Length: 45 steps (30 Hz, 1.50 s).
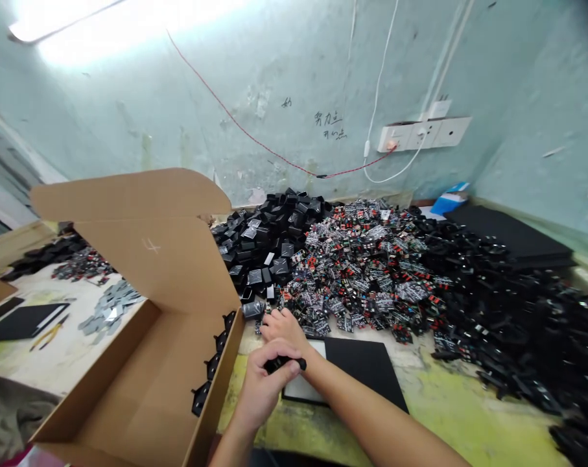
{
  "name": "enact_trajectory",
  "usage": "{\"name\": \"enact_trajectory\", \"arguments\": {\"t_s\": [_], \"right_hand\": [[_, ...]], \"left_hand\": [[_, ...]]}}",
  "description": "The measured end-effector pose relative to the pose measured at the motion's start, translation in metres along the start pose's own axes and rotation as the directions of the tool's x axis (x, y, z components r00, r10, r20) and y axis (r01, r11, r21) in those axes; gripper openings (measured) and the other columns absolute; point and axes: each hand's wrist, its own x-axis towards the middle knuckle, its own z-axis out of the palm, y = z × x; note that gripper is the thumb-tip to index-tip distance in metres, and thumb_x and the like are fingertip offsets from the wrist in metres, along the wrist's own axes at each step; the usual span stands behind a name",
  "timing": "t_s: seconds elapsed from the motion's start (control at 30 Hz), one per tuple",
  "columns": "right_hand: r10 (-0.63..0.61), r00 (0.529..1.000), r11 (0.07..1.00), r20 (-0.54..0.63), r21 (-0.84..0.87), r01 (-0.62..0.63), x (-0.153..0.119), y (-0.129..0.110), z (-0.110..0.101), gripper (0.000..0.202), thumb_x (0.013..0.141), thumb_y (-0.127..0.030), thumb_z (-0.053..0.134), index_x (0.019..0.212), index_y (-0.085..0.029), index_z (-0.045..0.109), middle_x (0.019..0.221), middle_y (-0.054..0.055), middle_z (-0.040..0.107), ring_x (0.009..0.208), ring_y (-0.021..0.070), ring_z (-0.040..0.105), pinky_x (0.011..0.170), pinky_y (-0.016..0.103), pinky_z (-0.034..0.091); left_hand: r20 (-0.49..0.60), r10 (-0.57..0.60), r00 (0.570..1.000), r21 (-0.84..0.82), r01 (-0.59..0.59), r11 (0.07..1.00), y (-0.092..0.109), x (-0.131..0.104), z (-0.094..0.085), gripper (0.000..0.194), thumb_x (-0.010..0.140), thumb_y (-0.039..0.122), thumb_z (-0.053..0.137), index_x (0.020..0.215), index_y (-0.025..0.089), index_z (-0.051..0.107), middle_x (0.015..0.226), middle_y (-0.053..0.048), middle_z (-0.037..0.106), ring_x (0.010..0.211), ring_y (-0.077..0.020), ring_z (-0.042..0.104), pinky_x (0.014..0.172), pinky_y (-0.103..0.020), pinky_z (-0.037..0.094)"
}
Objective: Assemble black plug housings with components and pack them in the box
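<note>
1. In the head view, the left hand (258, 390) closed around a black part (277, 364), with thumb and fingers pinching it so one end stuck out to the right, perhaps to keep that end accessible. It was held above the near side of the bench (439, 397), beside the carton (224, 384).
2. The right hand (286, 329) reached farther, its forearm crossing over a black mat (366, 366). Its fingers bent down at the near edge of the circuit-board pile (366, 259), near a loose casing (253, 309); whether that grip held anything could not be told.
3. Black units (201, 397) lined the carton's right wall, probably for orderly stacking.
4. Casings (294, 224) lay far left of the boards, black parts (517, 324) right, seemingly grouped by kind within reach.
</note>
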Motion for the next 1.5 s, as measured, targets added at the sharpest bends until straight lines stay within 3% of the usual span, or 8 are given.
{"name": "enact_trajectory", "arguments": {"t_s": [0.2,0.47,0.73,0.97,1.07,1.2,1.37,1.5], "right_hand": [[0.039,0.992,0.998,-0.123,0.056,-0.032,-0.026,0.016,-0.023,0.017,0.106,-0.023,0.058,0.100,-0.022,0.074,0.104,0.007,0.076,0.098,0.0229,0.063,0.086,0.038,0.045],[0.053,0.973,0.964,-0.226,0.264,0.009,-0.167,0.079,-0.075,0.034,0.100,-0.004,0.053,0.118,-0.023,0.075,0.123,0.010,0.076,0.107,0.0210,0.073,0.088,0.032,0.059],[0.426,0.902,0.878,-0.071,0.271,-0.394,-0.189,0.087,-0.093,0.034,0.103,-0.015,0.053,0.126,-0.026,0.075,0.122,0.007,0.078,0.111,0.0218,0.075,0.096,0.033,0.057],[0.787,0.609,0.601,0.099,0.100,-0.793,-0.155,0.039,-0.091,0.030,0.093,-0.045,0.074,0.108,-0.020,0.079,0.113,0.014,0.070,0.098,0.0301,0.073,0.088,0.040,0.055],[0.769,0.623,0.511,0.144,0.448,-0.734,-0.158,0.044,-0.093,0.032,0.086,-0.031,0.078,0.116,-0.020,0.079,0.122,0.014,0.068,0.110,0.0318,0.070,0.101,0.046,0.052],[0.661,0.683,0.135,0.311,0.846,-0.516,-0.173,0.062,-0.104,0.051,0.086,-0.035,0.078,0.134,-0.022,0.071,0.128,0.012,0.072,0.114,0.0289,0.072,0.105,0.050,0.055],[0.463,0.776,-0.406,0.429,0.881,-0.244,-0.182,0.061,-0.121,0.057,0.083,-0.038,0.090,0.134,-0.023,0.071,0.123,0.010,0.078,0.115,0.0255,0.076,0.108,0.047,0.056],[0.445,0.784,-0.473,0.434,0.857,-0.206,-0.180,0.049,-0.128,0.049,0.080,-0.035,0.094,0.124,-0.021,0.077,0.125,0.009,0.079,0.113,0.0235,0.077,0.108,0.041,0.057]], "left_hand": [[0.085,0.004,0.996,-0.037,-0.001,0.999,0.012,0.012,0.010,0.012,0.080,0.032,0.088,0.087,0.023,0.085,0.092,-0.007,0.079,0.089,-0.0222,0.071,0.083,-0.032,0.056],[0.094,-0.268,0.959,0.061,0.263,0.963,-0.012,0.034,0.014,0.019,0.073,0.029,0.087,0.087,0.017,0.083,0.076,-0.005,0.075,0.072,-0.0177,0.064,0.070,-0.028,0.051],[0.118,-0.275,0.954,0.076,0.268,0.960,-0.028,0.055,0.047,0.021,0.069,0.030,0.085,0.085,0.017,0.083,0.073,-0.004,0.073,0.069,-0.0165,0.061,0.069,-0.028,0.047],[0.103,-0.258,0.961,0.124,0.245,0.962,-0.033,0.056,0.049,0.020,0.073,0.031,0.080,0.087,0.018,0.085,0.074,-0.005,0.074,0.073,-0.0186,0.062,0.072,-0.031,0.049],[0.096,-0.260,0.961,0.130,0.247,0.960,-0.035,0.056,0.048,0.020,0.072,0.031,0.081,0.086,0.018,0.085,0.075,-0.005,0.074,0.073,-0.0186,0.062,0.072,-0.031,0.048],[0.087,-0.247,0.965,0.141,0.234,0.962,-0.033,0.059,0.047,0.017,0.072,0.030,0.081,0.085,0.019,0.085,0.078,-0.005,0.076,0.076,-0.0193,0.063,0.073,-0.031,0.048],[0.124,-0.140,0.982,0.169,0.118,0.979,-0.020,0.062,0.055,0.013,0.076,0.026,0.079,0.086,0.022,0.086,0.088,-0.006,0.080,0.086,-0.0220,0.069,0.083,-0.034,0.051],[0.199,-0.042,0.979,0.171,0.007,0.985,-0.005,0.060,0.062,0.011,0.082,0.024,0.077,0.088,0.023,0.086,0.092,-0.007,0.081,0.091,-0.0230,0.072,0.089,-0.035,0.053]]}}
